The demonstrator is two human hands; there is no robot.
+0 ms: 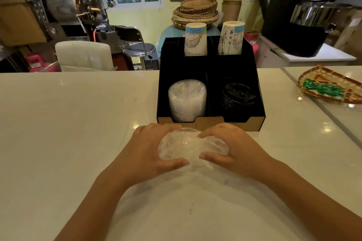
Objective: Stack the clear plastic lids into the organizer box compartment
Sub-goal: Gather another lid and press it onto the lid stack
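Both hands are cupping a bunch of clear lids (193, 147) on the white desk (68, 123), just in front of the black box (210, 84). The left hand (150, 150) is pressing in from the left side and the right hand (233, 146) from the right, each grip curled partly shut around the bunch, with thumbs lying along the near edge and fingers wrapping over the far edge. The bunch is resting low, at or on the desk surface; whether it is lifting cannot be told. Inside the box, the front-left compartment is holding a tall stack of clear lids (187, 100), and the front-right one is holding dark lids (238, 96). Two paper cup stacks (195, 39) are standing upside down in the rear compartments. A woven tray (331, 86) is lying at the far right of the desk.
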